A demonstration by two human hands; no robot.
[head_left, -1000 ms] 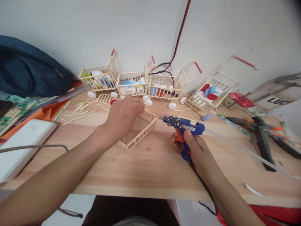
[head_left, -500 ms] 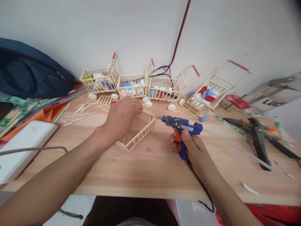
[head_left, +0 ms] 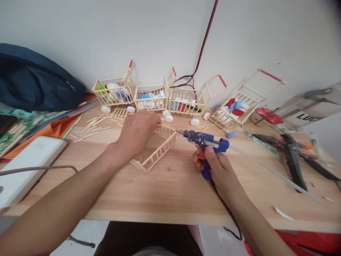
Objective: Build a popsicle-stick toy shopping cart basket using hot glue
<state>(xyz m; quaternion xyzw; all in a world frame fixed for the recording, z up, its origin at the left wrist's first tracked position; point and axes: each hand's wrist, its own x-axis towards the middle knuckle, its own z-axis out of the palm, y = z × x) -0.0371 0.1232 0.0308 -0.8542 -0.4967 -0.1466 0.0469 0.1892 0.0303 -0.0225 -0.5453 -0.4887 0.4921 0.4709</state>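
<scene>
A small open frame of thin wooden sticks, with ladder-like sides, stands on the wooden table in front of me. My left hand reaches over it and is closed at its far side; the fingertips are mostly hidden behind the hand. In my right hand is a blue hot glue gun, gripped by the handle with fingers at its orange trigger. Its metal nozzle points left and meets the frame's upper right corner. A long clear glue stick trails from the gun's back.
Several stick carts holding bottle caps line the wall. Loose cut sticks lie behind my left arm. A white power bank and a blue bag are at left. Black-handled pliers and a red-topped cup are at right.
Both hands, the frame and the glue gun hold nearly the same places. The view has shifted very slightly.
</scene>
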